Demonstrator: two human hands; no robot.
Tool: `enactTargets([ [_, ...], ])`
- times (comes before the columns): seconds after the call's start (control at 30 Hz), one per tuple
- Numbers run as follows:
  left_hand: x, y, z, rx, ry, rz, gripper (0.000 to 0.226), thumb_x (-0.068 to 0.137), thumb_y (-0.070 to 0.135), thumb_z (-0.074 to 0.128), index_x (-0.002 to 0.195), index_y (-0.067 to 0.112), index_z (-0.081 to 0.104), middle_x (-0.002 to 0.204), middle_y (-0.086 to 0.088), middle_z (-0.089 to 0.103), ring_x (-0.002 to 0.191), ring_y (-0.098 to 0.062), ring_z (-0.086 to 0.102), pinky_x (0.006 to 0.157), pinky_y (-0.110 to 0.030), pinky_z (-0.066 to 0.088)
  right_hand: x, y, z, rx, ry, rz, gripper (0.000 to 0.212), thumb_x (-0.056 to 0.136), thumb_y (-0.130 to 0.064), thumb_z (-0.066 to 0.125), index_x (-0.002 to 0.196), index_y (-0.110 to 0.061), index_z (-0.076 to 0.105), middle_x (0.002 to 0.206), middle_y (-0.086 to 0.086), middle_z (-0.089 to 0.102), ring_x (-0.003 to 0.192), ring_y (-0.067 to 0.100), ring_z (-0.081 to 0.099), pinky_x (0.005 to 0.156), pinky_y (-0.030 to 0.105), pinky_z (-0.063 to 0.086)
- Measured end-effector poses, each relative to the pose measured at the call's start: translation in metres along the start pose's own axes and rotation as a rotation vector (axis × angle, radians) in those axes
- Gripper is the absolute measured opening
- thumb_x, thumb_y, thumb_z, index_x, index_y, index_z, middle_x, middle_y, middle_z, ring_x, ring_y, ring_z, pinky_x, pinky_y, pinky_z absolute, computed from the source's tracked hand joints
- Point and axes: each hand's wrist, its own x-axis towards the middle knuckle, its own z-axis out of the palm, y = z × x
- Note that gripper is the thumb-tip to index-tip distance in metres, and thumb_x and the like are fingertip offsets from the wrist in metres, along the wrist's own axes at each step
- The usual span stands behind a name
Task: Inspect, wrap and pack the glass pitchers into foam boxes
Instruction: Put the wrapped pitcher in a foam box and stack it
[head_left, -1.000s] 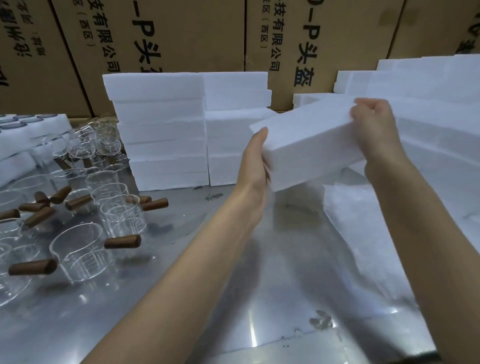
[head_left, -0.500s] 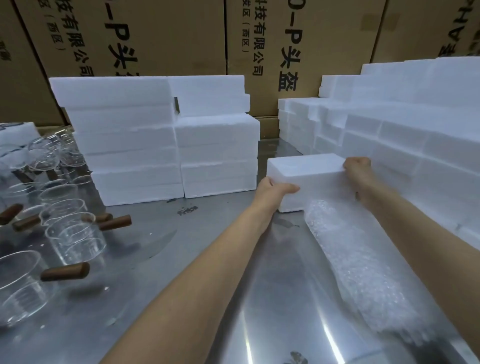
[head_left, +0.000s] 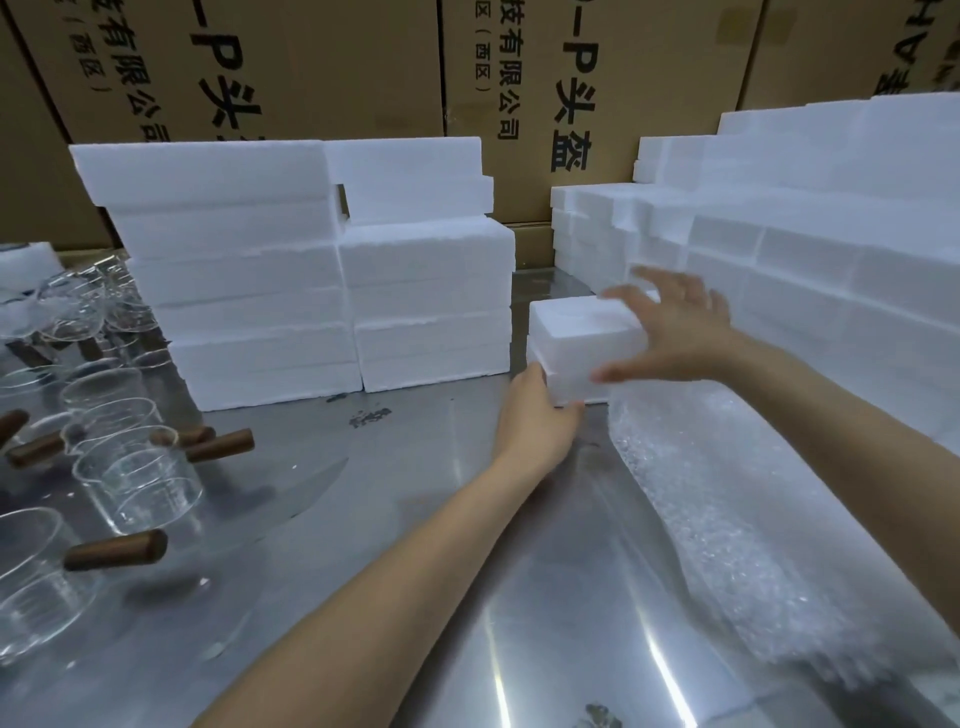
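Left grip (head_left: 535, 415) clasps the near left corner of a small foam box (head_left: 582, 345) resting on the steel desk (head_left: 415, 545), while the right grip (head_left: 680, 332) hangs spread over the box's right end, fingers splayed and blurred. At 4 o'clock of the box, touching it, lies a sheet of bubble wrap (head_left: 727, 519). At 9 o'clock stand glass pitchers (head_left: 137, 483) with wooden handles. Farther back, at 11 o'clock, rise stacked foam boxes (head_left: 322, 270), with more foam stacks (head_left: 831, 234) at 2 o'clock before cardboard cartons (head_left: 332, 62).
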Motion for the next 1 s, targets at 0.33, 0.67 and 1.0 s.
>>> enactTargets([
  [0.33,0.012,-0.030,-0.038,0.213,-0.045,0.034,0.038,0.089,0.014,0.056,0.126,0.023,0.055,0.117,0.005,0.058,0.088,-0.013,0.058,0.091,-0.026,0.047,0.044,-0.004,0.028,-0.086,0.068,-0.026,0.064,0.082,-0.026,0.071,0.134,-0.020,0.034,0.135,0.009,0.050,0.121,0.030,0.045,0.100,0.040,0.035],
  [0.67,0.019,-0.050,-0.045,0.281,0.003,0.153,0.039,0.089,0.019,0.057,0.128,0.019,0.059,0.125,0.006,0.057,0.101,-0.004,0.051,0.087,-0.012,0.034,0.095,0.002,0.061,-0.077,0.161,0.060,0.060,0.087,-0.024,0.065,0.137,-0.020,0.032,0.140,0.009,0.029,0.131,0.029,0.025,0.100,0.041,0.032],
  [1.0,0.018,-0.048,-0.046,0.264,0.009,0.144,0.037,0.090,0.018,0.057,0.127,0.019,0.059,0.126,0.005,0.056,0.107,-0.004,0.052,0.089,-0.014,0.035,0.112,-0.003,0.065,-0.069,0.115,0.053,0.059,0.093,-0.025,0.054,0.145,-0.021,0.027,0.148,0.009,0.030,0.135,0.029,0.026,0.104,0.043,0.031],
])
